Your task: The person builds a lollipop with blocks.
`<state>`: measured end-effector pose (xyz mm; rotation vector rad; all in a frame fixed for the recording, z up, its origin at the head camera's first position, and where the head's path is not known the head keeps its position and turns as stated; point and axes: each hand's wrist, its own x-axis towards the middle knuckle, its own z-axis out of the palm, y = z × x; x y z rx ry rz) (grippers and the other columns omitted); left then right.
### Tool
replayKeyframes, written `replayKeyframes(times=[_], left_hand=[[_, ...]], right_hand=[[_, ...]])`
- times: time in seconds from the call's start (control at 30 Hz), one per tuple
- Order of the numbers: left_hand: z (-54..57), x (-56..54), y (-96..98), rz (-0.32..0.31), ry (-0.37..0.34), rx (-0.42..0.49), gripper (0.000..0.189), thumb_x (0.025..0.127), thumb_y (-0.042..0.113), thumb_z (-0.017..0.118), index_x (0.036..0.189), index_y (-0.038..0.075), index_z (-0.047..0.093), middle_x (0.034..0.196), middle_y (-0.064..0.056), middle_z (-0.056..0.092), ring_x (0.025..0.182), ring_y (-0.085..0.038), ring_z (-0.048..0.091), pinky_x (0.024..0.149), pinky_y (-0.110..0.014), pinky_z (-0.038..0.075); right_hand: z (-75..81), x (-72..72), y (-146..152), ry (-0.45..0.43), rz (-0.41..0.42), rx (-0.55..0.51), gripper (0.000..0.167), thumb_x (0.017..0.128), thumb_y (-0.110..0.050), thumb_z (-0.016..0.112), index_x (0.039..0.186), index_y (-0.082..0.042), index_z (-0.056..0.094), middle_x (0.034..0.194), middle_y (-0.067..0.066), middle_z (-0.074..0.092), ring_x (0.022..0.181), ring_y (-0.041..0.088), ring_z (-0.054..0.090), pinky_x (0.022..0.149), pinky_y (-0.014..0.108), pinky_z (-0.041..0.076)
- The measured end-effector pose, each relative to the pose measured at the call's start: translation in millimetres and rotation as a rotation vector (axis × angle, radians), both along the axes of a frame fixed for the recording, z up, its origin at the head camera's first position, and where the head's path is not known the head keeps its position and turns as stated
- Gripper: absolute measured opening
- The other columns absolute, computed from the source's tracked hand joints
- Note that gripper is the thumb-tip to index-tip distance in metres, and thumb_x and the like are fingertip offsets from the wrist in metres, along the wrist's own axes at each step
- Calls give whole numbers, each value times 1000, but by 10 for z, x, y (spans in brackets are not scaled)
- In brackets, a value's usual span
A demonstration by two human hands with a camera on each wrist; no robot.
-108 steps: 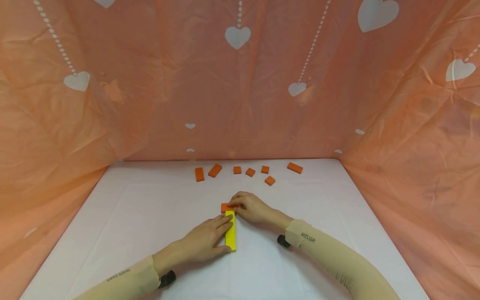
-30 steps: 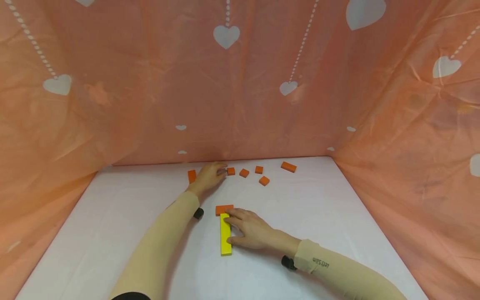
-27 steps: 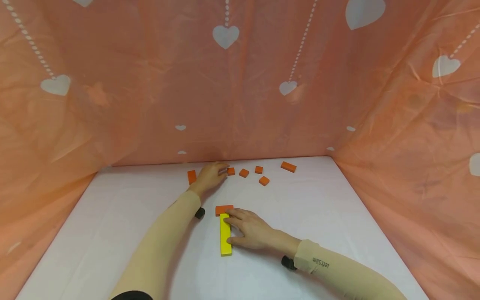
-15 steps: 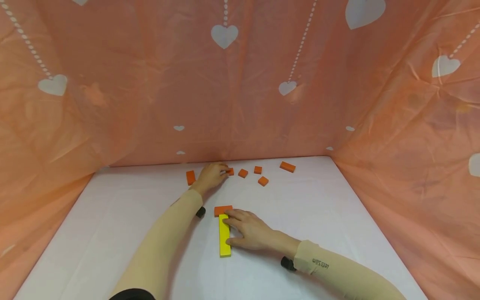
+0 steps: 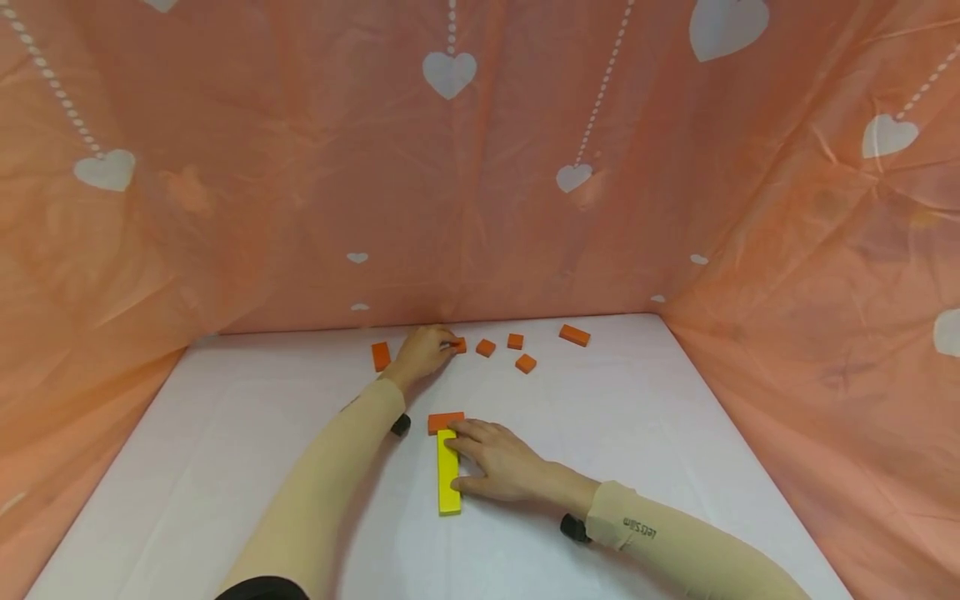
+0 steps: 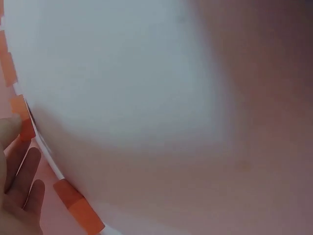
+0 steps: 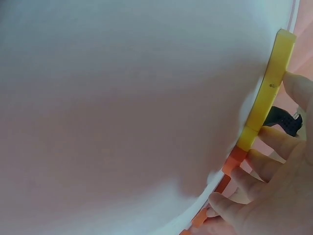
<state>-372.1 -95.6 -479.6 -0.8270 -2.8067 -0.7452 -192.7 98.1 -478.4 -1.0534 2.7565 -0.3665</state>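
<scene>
At the back of the white table, my left hand [image 5: 422, 353] pinches a small orange block [image 5: 461, 345] between thumb and finger; the left wrist view shows the pinched block [image 6: 25, 115] closely. My right hand [image 5: 501, 462] has its fingers spread along a long yellow block [image 5: 448, 492] nearer the front. Its thumb touches the yellow block's side, as the right wrist view also shows. Across the far end of that block lies an orange block [image 5: 444, 422], making a T shape, and my right fingertips touch this one too.
Several orange blocks lie along the back: a longer one [image 5: 381, 357] left of my left hand, small ones [image 5: 486, 347] to its right, another longer one [image 5: 574, 335] farther right. Orange cloth [image 5: 480, 208] with white hearts walls the white table [image 5: 615, 400].
Over the last second my left fingers have closed on the small orange block. Earlier, my left hand lay on the yellow block and my right hand held the crosswise orange block.
</scene>
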Motion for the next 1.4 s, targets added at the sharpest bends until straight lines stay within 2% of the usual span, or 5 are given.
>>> replayKeyframes(times=[0.27,0.5,0.63,0.87,1.4], left_hand=[[103,164,-87,-14,-44,49,26,100,17,72,122,5,77,129,-13,70,122,-33,64,109,-48,49],[197,395,-213,-77,-16,3,27,98,17,74,122,5,77,127,-13,71,121,-34,63,107,-51,50],[205,525,-308,-103,-10,-22,26,97,13,75,121,6,78,122,-11,73,118,-32,65,103,-48,54],[161,724,-459,-120,-64,-41,23,98,14,74,120,7,79,121,-9,72,117,-30,67,102,-46,55],[-7,797,-588,-149,-81,-107,21,98,21,74,116,11,81,113,-2,75,112,-24,68,101,-44,55]], right_hand=[[-9,-5,-14,-4,-8,-1,63,100,-48,66,153,-17,53,165,5,39,152,26,36,124,48,31],[-17,-16,6,-5,-1,-14,63,99,-48,67,153,-17,54,165,6,40,151,27,37,123,50,32],[-33,-22,10,-2,3,-14,64,100,-49,66,153,-16,54,165,7,40,151,27,37,123,50,32],[-20,-14,-3,-7,15,-12,63,101,-48,65,153,-14,54,165,6,39,152,28,36,123,50,31],[7,1,-20,-11,11,-12,62,101,-47,65,152,-14,54,166,7,39,152,28,35,122,51,32]])
